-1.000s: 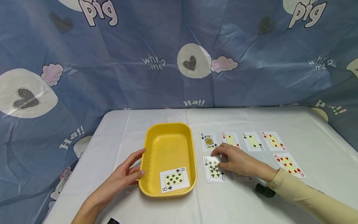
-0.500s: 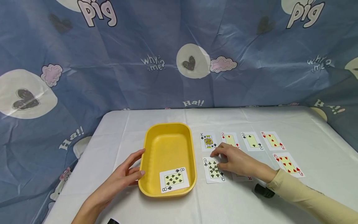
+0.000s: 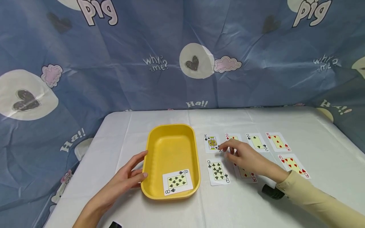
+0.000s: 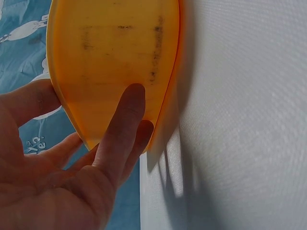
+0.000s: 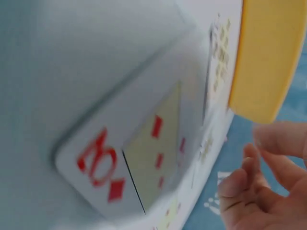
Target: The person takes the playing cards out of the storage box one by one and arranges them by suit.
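Observation:
My left hand [image 3: 125, 179] rests on the left side of a yellow tray [image 3: 144, 186]. Its thumb and fingers touch the rim and outer wall, the wall seen closer in the left wrist view. Inside the tray, near its front, lies an eight of spades [image 3: 177, 182]. Over the cards right of the tray is my right hand [image 3: 248, 158], fingers loosely bent and nothing visible between them. Just left of it lies the nine of clubs [image 3: 218, 172], beside a diamonds card [image 3: 247, 177] that the hand partly covers. Behind them are a king of spades [image 3: 211, 144] and a two of diamonds [image 3: 232, 137].
Farther right, the two of clubs [image 3: 257, 143] lies beside two red cards, one behind [image 3: 278, 142] and one in front [image 3: 293, 165]. A black wrist device [image 3: 272, 192] hangs below my right wrist. A patterned blue curtain [image 3: 159, 88] stands behind the white table [image 3: 125, 123].
My right hand has lifted off the nine of clubs and moved slightly back and right. The nine stays on the table, now fully in view. My left hand and the tray have not moved.

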`<state>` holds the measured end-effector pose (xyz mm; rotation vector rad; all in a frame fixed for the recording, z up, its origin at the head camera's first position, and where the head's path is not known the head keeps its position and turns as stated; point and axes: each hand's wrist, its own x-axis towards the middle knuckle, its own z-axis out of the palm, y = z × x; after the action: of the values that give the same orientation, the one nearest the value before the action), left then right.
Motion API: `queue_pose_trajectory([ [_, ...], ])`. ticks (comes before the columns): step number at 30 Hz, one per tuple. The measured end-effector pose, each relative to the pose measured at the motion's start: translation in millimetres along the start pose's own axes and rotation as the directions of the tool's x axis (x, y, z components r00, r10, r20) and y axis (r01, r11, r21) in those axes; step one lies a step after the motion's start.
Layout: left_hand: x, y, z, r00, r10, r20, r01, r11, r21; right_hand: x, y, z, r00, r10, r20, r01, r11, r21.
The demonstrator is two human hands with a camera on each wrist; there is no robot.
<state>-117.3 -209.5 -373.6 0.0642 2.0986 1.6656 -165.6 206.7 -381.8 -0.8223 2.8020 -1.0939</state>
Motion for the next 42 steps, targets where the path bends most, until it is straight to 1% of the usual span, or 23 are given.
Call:
queue_pose_trajectory([
  [2, 0.0, 0.4, 0.1, 1.000, -0.003, -0.006, 0.003, 1.000, 0.005, 1.2, -1.1, -5.0, 0.999, 0.007, -0.045, -0.006, 1.000, 0.023],
  [5, -0.2, 0.5, 0.0, 1.000, -0.006, -0.006, 0.006, 1.000, 0.006, 4.1, -6.5, -11.0, 0.997, 0.004, -0.081, 0.002, 0.998, 0.067],
  [8, -0.3, 0.5, 0.1, 1.000, -0.004, -0.002, 0.004, 1.000, 0.007, 9.4, -14.4, -13.7, 0.994, -0.042, -0.105, 0.057, 0.988, 0.141],
  [12, 0.1, 0.7, 0.6, 1.000, -0.006, -0.007, 0.006, 1.000, 0.010, 19.3, -30.1, -10.9, 0.984, -0.131, -0.119, 0.157, 0.957, 0.244],
  [15, 0.5, 1.1, 0.7, 1.000, -0.012, -0.017, 0.012, 1.000, 0.012, 27.2, -46.0, -4.7, 0.980, -0.182, -0.084, 0.198, 0.933, 0.299],
  [18, 0.5, 1.2, 0.6, 1.000, -0.011, -0.018, 0.011, 1.000, 0.012, 35.1, -61.7, 4.1, 0.972, -0.234, -0.021, 0.227, 0.913, 0.338],
  [20, 0.2, 0.9, 0.1, 1.000, -0.003, -0.013, 0.003, 1.000, 0.009, 40.9, -70.7, 11.4, 0.963, -0.270, 0.024, 0.245, 0.903, 0.352],
  [22, -0.1, 0.5, -0.4, 1.000, 0.006, -0.006, -0.006, 1.000, 0.007, 46.7, -78.7, 19.2, 0.948, -0.311, 0.072, 0.268, 0.897, 0.351],
  [24, -0.4, 0.1, -0.8, 1.000, 0.010, 0.001, -0.010, 1.000, 0.004, 52.6, -85.6, 28.0, 0.925, -0.358, 0.132, 0.298, 0.893, 0.337],
  [25, -0.4, -0.1, -0.8, 1.000, 0.010, 0.004, -0.010, 1.000, 0.002, 55.6, -88.5, 32.5, 0.909, -0.382, 0.166, 0.315, 0.891, 0.328],
  [27, -0.2, -0.2, -0.5, 1.000, 0.008, 0.006, -0.008, 1.000, 0.003, 61.5, -93.6, 41.5, 0.872, -0.421, 0.251, 0.336, 0.886, 0.318],
  [29, 0.1, -0.1, -0.4, 1.000, 0.003, 0.004, -0.003, 1.000, 0.002, 68.9, -97.2, 50.3, 0.829, -0.445, 0.338, 0.345, 0.884, 0.316],
  [32, 0.3, 0.0, -0.4, 1.000, 0.003, 0.005, -0.003, 1.000, 0.003, 80.5, -98.6, 61.7, 0.772, -0.438, 0.461, 0.338, 0.897, 0.285],
  [36, 0.0, 0.5, -0.8, 1.000, 0.000, 0.012, 0.000, 1.000, -0.002, 98.6, -97.6, 73.1, 0.704, -0.421, 0.572, 0.362, 0.906, 0.221],
  [37, -0.3, 0.4, -0.6, 1.000, -0.005, 0.011, 0.005, 1.000, -0.004, 103.0, -97.2, 75.5, 0.689, -0.414, 0.594, 0.364, 0.907, 0.210],
  [40, -0.3, 0.9, -0.2, 1.000, -0.017, 0.001, 0.017, 1.000, -0.005, 115.7, -97.3, 80.3, 0.651, -0.378, 0.658, 0.338, 0.921, 0.194],
  [42, -0.3, 1.4, 0.0, 1.000, -0.022, -0.002, 0.022, 1.000, -0.006, 122.7, -97.7, 82.5, 0.631, -0.346, 0.695, 0.322, 0.931, 0.171],
])
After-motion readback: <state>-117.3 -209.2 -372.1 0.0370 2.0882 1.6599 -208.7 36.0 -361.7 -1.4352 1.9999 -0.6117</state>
